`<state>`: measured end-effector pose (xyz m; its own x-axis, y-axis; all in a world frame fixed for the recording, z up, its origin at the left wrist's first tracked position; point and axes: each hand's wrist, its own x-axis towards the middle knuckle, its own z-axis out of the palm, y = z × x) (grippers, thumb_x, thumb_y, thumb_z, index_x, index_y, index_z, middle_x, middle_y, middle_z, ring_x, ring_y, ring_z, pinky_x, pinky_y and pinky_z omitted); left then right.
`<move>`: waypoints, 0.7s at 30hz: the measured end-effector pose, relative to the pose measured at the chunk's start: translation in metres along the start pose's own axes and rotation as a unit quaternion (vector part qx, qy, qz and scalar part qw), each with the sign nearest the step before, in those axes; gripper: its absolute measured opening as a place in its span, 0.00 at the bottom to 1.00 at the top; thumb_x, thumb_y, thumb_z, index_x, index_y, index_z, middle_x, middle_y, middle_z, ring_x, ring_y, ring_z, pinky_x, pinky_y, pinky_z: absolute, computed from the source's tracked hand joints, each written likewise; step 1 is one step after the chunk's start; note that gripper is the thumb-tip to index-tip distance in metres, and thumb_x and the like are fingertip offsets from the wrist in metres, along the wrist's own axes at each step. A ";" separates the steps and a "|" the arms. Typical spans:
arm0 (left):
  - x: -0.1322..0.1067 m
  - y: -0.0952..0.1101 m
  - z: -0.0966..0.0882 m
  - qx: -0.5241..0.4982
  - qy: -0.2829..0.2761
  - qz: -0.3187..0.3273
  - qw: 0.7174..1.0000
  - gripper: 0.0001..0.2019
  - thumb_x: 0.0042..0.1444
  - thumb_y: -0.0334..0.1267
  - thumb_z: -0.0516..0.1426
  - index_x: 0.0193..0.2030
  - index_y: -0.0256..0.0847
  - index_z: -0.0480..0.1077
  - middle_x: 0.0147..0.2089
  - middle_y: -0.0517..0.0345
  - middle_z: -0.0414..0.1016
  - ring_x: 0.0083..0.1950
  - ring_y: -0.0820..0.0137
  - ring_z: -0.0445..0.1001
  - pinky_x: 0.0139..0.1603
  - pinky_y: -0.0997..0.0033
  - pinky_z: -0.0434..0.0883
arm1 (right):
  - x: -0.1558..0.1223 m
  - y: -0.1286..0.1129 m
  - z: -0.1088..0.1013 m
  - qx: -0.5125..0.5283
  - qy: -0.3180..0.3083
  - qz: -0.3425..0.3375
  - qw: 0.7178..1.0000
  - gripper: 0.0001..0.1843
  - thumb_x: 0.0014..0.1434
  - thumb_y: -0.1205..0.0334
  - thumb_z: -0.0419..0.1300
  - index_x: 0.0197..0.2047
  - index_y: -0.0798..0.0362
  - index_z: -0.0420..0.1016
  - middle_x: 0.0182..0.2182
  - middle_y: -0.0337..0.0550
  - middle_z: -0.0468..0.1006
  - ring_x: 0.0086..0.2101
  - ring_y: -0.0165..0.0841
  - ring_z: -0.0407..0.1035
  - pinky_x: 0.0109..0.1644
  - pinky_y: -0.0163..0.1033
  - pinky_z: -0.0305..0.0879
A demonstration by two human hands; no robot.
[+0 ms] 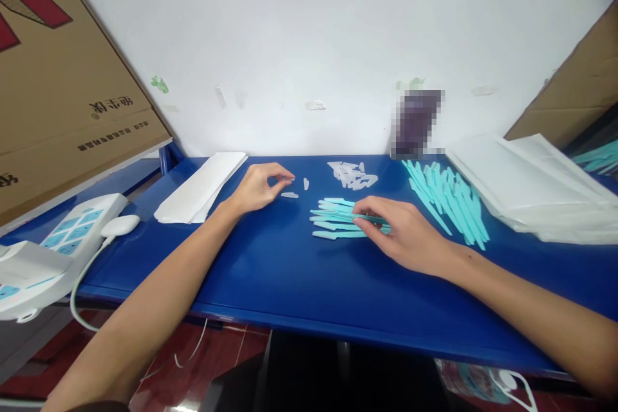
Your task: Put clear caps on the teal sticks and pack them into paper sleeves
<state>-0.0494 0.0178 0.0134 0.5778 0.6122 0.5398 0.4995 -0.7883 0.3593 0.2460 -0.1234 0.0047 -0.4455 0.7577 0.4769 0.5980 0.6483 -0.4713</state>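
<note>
Several turquoise sticks (331, 234) lie fanned on the blue worktop (270, 270), under and just left of your right hand (405, 228). That hand pinches one stick (371, 218) between thumb and fingers, above the group. Your left hand (258, 187) has thumb and forefinger almost meeting; can't tell if anything tiny sits between them. Two loose pieces (290, 195), small and whitish, lie just beside those fingertips. A heap of whitish pieces (355, 177) sits farther back, between your hands.

Progress: looks partway, my guess. You've got a small group of sticks at your hand and a bigger turquoise pile (461, 206) to its right; which is finished, can't tell. Plenty of whitish pieces lie unattached. Stick ends too small to check.

Containers: clear plastic bags (535, 187) stacked flat at your right, contents not readable. White sheets (200, 187), maybe bags, at your left. Cardboard box (62, 77) on the left shows its outside only; inside hidden. Far right edge, more sticks (599, 158) beside another box (572, 87); what holds them, unclear.
</note>
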 end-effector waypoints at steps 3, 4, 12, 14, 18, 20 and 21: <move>0.002 0.002 -0.002 -0.011 -0.051 -0.021 0.998 0.09 0.61 0.40 0.59 0.43 0.40 0.80 0.41 0.53 0.82 0.39 0.68 0.79 0.41 0.68 0.74 | 0.000 0.001 0.001 -0.005 0.007 -0.009 1.000 0.04 0.70 0.62 0.53 0.43 0.51 0.68 0.35 0.41 0.76 0.31 0.30 0.68 0.34 0.36 0.65; 0.003 0.003 -0.004 -0.016 -0.060 -0.023 0.998 0.09 0.61 0.39 0.59 0.43 0.40 0.80 0.41 0.52 0.82 0.39 0.68 0.78 0.41 0.68 0.74 | 0.000 0.001 0.001 -0.006 0.011 -0.013 1.000 0.04 0.70 0.62 0.53 0.43 0.51 0.68 0.35 0.41 0.76 0.31 0.30 0.69 0.35 0.36 0.65; 0.002 -0.006 -0.004 -0.079 -0.106 -0.072 0.989 0.09 0.58 0.38 0.60 0.43 0.38 0.78 0.38 0.52 0.81 0.38 0.69 0.79 0.43 0.69 0.75 | -0.001 0.002 0.001 -0.020 0.016 -0.017 1.000 0.04 0.70 0.62 0.53 0.44 0.51 0.69 0.36 0.41 0.77 0.32 0.30 0.70 0.35 0.36 0.66; 0.002 -0.009 -0.002 -0.082 -0.118 -0.087 0.986 0.09 0.58 0.38 0.60 0.42 0.37 0.77 0.37 0.52 0.82 0.38 0.68 0.79 0.43 0.68 0.75 | -0.001 0.003 0.001 -0.020 0.013 -0.017 1.000 0.05 0.70 0.62 0.53 0.44 0.51 0.69 0.37 0.41 0.78 0.32 0.31 0.70 0.36 0.36 0.66; 0.001 -0.013 0.001 -0.046 -0.127 -0.093 0.986 0.09 0.59 0.38 0.58 0.38 0.38 0.80 0.39 0.52 0.83 0.38 0.67 0.79 0.41 0.68 0.72 | -0.001 0.002 0.001 -0.021 0.005 -0.017 1.000 0.05 0.70 0.61 0.53 0.45 0.51 0.69 0.38 0.42 0.78 0.32 0.31 0.71 0.36 0.37 0.67; 0.000 -0.015 0.003 -0.029 -0.127 -0.082 0.988 0.10 0.60 0.38 0.57 0.38 0.39 0.80 0.39 0.53 0.83 0.38 0.68 0.78 0.41 0.69 0.71 | 0.000 0.002 0.001 -0.022 0.005 -0.017 1.000 0.05 0.70 0.62 0.53 0.45 0.51 0.69 0.37 0.41 0.78 0.31 0.30 0.70 0.35 0.37 0.66; 0.000 -0.016 0.004 -0.020 -0.127 -0.074 0.989 0.10 0.60 0.39 0.57 0.39 0.40 0.80 0.40 0.53 0.83 0.38 0.68 0.78 0.40 0.69 0.70 | 0.000 0.001 0.000 -0.022 0.007 -0.017 1.000 0.05 0.70 0.62 0.53 0.44 0.51 0.69 0.37 0.41 0.78 0.31 0.30 0.70 0.35 0.36 0.66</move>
<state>-0.0553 0.0308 0.0046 0.6464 0.7124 0.2732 0.5667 -0.6880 0.4533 0.2467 -0.1227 0.0037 -0.4573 0.7341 0.5020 0.6114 0.6695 -0.4220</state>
